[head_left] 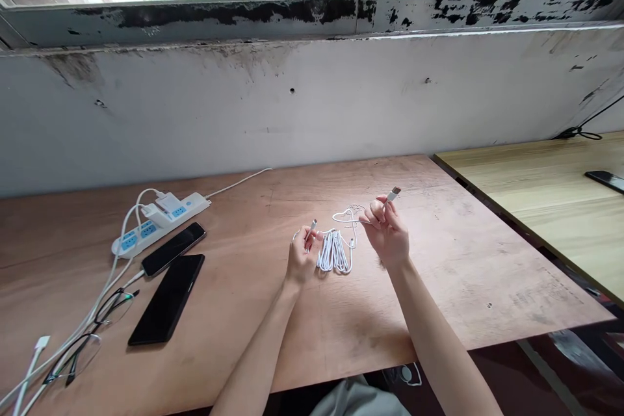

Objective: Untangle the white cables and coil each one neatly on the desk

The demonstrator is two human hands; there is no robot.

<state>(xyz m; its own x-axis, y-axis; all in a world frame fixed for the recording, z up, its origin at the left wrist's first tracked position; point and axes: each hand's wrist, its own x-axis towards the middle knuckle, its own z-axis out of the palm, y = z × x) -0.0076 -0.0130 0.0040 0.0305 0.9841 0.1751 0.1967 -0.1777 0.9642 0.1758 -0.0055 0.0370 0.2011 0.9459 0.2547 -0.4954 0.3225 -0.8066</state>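
My right hand (390, 237), fingers closed, pinches the white end of a USB cable, and its metal USB plug (394, 193) points up to the right. In my left hand (301, 259) the fingers are closed around a smaller white cable connector (312, 226), its tip upward. Between the hands a bundle of white cable (334, 255) lies coiled on the table, just beside my left fingers. A loose loop of cable (341, 216) runs from the bundle toward my right hand. Another small plug end (351, 244) rests at the bundle's right side.
To the left lie a white power strip (199, 203) with chargers plugged in, two black phones (170, 299) and eyeglasses (110, 309). White charging cables (92, 312) trail to the lower left. A lighter table (546, 188) adjoins on the right. Wall and window stand behind.
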